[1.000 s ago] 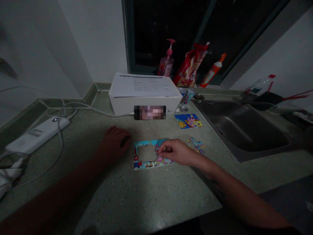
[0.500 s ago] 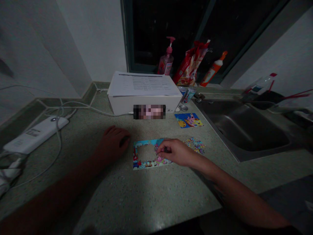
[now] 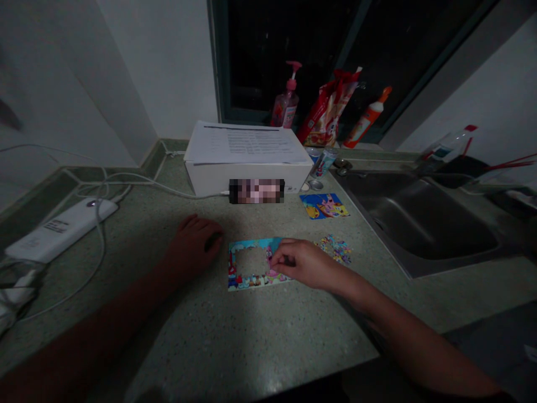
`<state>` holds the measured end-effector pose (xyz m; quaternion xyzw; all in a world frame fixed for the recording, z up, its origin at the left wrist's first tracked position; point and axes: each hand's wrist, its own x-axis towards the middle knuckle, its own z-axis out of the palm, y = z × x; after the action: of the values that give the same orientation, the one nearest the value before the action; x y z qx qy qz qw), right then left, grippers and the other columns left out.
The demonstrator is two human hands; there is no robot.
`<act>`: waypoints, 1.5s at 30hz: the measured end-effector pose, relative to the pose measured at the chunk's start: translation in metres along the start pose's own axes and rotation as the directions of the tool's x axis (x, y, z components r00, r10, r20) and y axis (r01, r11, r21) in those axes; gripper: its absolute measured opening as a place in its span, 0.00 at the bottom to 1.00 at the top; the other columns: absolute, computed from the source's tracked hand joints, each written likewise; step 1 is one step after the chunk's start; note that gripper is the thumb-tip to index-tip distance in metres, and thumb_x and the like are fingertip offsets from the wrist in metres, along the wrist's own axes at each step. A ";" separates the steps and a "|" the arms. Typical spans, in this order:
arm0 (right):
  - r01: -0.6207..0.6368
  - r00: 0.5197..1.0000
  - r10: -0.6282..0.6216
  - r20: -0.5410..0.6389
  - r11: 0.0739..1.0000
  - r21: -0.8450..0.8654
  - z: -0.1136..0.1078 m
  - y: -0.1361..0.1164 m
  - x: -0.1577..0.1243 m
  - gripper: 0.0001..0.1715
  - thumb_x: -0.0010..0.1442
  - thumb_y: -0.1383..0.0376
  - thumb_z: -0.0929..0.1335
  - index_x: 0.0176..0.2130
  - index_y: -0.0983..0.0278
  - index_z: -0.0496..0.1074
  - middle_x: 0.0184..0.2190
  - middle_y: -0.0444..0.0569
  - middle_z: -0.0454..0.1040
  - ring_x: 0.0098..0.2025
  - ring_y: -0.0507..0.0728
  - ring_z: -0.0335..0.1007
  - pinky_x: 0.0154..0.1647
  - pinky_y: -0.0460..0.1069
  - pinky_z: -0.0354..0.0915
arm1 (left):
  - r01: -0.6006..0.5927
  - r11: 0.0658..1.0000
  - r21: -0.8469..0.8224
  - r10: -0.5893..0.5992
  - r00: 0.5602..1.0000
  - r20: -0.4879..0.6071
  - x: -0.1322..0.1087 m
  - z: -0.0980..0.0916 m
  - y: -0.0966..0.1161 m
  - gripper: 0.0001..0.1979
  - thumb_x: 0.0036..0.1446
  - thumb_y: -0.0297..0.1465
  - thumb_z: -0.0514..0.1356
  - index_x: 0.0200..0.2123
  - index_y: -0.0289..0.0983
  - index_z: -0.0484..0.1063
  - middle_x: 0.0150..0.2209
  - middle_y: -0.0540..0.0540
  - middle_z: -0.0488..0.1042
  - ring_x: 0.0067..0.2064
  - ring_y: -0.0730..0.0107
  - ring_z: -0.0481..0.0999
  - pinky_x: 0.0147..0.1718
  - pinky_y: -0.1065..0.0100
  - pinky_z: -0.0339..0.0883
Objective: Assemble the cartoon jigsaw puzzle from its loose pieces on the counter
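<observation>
1. On the speckled table (image 3: 235, 341), between the two hands, a partly built puzzle (image 3: 251, 281) lies flat, its filled border surrounding a gap that shows the tabletop.
2. The right hand (image 3: 300, 263) reaches over the puzzle's right side, thumb and fingertips drawn together at the inner edge of the border; I cannot tell whether a piece is pinched between them.
3. The left hand (image 3: 199, 243) rests on the table just left of the puzzle, fingers half curled in shadow; I cannot tell whether it is relaxed or grasping something.
4. Loose pieces (image 3: 335, 249) lie in a small heap just beyond the right wrist, and a bright picture card (image 3: 324, 206) lies flat farther back.
5. Behind the puzzle, a phone (image 3: 257, 191) with a blurred screen stands against a white box (image 3: 207, 176), which has a printed paper (image 3: 251, 144) on top; a white cable (image 3: 168, 189) runs to the phone.
6. Right of the box is a can (image 3: 324, 162), with a steel sink (image 3: 423, 224) farther right.
7. At the window stand a pump bottle (image 3: 285, 111), a red bag (image 3: 329, 115) and an orange bottle (image 3: 363, 125).
</observation>
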<state>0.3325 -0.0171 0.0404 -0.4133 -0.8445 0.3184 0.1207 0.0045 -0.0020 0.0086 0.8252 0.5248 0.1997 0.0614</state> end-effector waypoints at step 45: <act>-0.260 0.668 0.113 -0.736 0.961 -0.088 -0.110 0.108 -0.035 0.30 0.63 0.37 0.72 0.36 0.59 0.83 0.30 0.52 0.82 0.26 0.58 0.71 0.28 0.53 0.64 | -0.013 1.000 -0.015 0.013 1.000 -0.027 -0.001 0.002 -0.002 0.11 0.71 0.32 0.56 0.46 0.44 0.79 0.50 0.43 0.86 0.53 0.52 0.83 0.72 0.41 0.59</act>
<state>0.4732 0.0528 0.0585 -0.5991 -0.7067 0.0600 0.3715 0.0033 -0.0021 0.0054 0.8253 0.5188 0.2152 0.0592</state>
